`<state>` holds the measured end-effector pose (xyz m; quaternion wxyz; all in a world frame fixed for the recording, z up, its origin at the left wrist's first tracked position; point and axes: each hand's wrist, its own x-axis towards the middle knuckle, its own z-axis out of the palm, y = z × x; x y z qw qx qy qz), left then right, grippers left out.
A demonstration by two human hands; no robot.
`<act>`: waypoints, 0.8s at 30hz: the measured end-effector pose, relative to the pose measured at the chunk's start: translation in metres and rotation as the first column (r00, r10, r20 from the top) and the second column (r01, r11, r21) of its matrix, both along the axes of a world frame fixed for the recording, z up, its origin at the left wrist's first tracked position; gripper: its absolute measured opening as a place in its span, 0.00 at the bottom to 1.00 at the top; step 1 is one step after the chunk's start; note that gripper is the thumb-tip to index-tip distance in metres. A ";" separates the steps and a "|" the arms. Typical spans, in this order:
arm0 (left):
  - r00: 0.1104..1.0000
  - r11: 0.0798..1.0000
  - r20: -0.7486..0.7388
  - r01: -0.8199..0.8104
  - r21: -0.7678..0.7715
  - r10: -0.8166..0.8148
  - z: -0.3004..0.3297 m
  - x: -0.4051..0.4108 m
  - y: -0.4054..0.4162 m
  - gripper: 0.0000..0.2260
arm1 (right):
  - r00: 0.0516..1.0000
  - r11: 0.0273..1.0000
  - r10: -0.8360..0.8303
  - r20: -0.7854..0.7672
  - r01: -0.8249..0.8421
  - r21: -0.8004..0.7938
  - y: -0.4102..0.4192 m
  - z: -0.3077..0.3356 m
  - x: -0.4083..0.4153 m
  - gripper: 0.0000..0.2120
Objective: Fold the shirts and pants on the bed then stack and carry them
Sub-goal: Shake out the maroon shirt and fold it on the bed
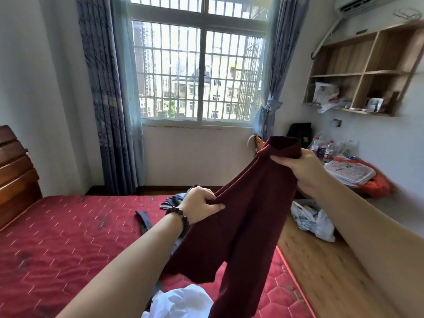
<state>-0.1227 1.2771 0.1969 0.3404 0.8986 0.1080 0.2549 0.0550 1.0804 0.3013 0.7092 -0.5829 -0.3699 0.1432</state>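
I've got the maroon garment [247, 216] up in the air over the near side of the bed [68, 237], and both hands are on it: my right hand [305, 171] has its fingers wrapped around a bunched top edge, held high, while my left hand [202, 206], the one with the bead bracelet [180, 218], pinches a fold lower down and to the side. The cloth hangs in two long panels below my grip, so I'd call it pants, though I can't be sure from here. By my read we're early: nothing on the mattress looks folded, and I see no stack anywhere. A white piece [183, 301] lies crumpled right under my arms at the bed's near edge, and a grey-blue heap [174, 201] sits farther off toward the window, partly hidden behind my left hand, with a dark strip [143, 220] lying just beside it. So what's left, as I judge it, is nearly everything: spread this maroon one flat, fold it, do the same with the white and the grey-blue, then stack and carry.
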 end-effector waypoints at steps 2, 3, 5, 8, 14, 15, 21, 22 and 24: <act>1.000 1.000 -0.015 0.018 0.020 -0.017 -0.004 -0.009 -0.009 0.08 | 1.000 1.000 0.001 0.002 -0.001 -0.009 -0.011 -0.006 -0.008 0.14; 1.000 0.999 -0.023 0.021 0.031 -0.020 -0.005 -0.014 -0.014 0.08 | 1.000 1.000 -0.003 0.002 0.003 -0.015 -0.017 -0.009 -0.013 0.14; 0.999 0.999 -0.040 0.008 0.052 -0.006 -0.007 -0.024 -0.025 0.07 | 1.000 1.000 -0.024 0.000 0.024 -0.019 -0.030 -0.011 -0.022 0.13; 0.998 0.999 -0.048 -0.031 0.026 0.033 -0.003 -0.040 -0.045 0.06 | 0.999 0.999 -0.049 -0.020 0.049 0.000 -0.050 -0.011 -0.036 0.09; 0.993 0.998 -0.106 -0.058 0.023 0.060 -0.002 -0.084 -0.098 0.05 | 0.995 0.995 -0.073 -0.068 0.077 0.058 -0.111 0.001 -0.066 0.09; 0.990 0.997 -0.122 -0.066 0.028 0.069 -0.004 -0.093 -0.109 0.07 | 0.995 0.995 -0.068 -0.074 0.073 0.067 -0.125 0.001 -0.071 0.09; 0.986 0.996 -0.142 -0.092 -0.006 0.090 -0.030 -0.143 -0.203 0.06 | 0.988 0.993 -0.107 -0.107 0.111 0.029 -0.225 -0.026 -0.101 0.10; 0.984 0.994 -0.155 -0.100 -0.051 0.091 -0.037 -0.151 -0.220 0.05 | 0.986 0.993 -0.118 -0.122 0.120 0.010 -0.244 -0.034 -0.105 0.10; 0.980 0.982 -0.179 -0.109 -0.153 0.081 -0.051 -0.167 -0.252 0.08 | 0.981 0.992 -0.127 -0.145 0.125 -0.022 -0.279 -0.048 -0.114 0.11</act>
